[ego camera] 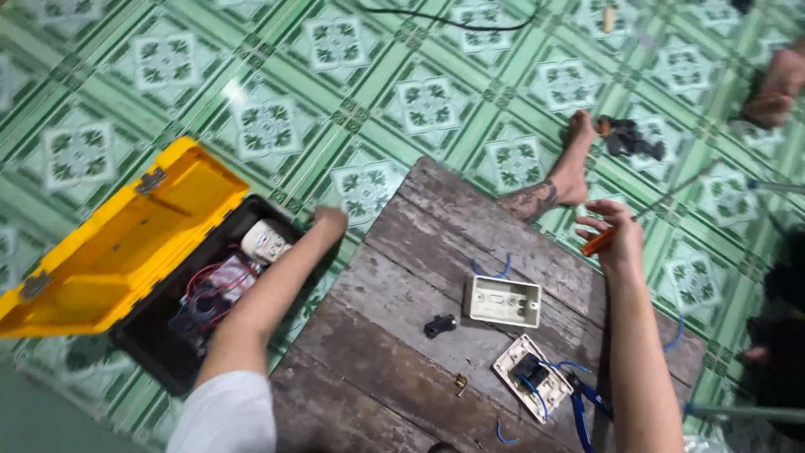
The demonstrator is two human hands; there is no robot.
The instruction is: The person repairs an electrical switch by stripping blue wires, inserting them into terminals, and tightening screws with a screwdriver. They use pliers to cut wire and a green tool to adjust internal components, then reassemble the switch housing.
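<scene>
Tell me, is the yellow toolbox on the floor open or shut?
Open: the yellow lid is swung back, and the black toolbox shows wires inside.

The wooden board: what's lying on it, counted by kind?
White box: 1
White switch plate: 1
Black part: 1
Brass bit: 1
Blue-handled pliers: 1
Loose blue wire pieces: 2
Total: 7

White roll with printed label inside open yellow-lidded toolbox, left of board.
</scene>
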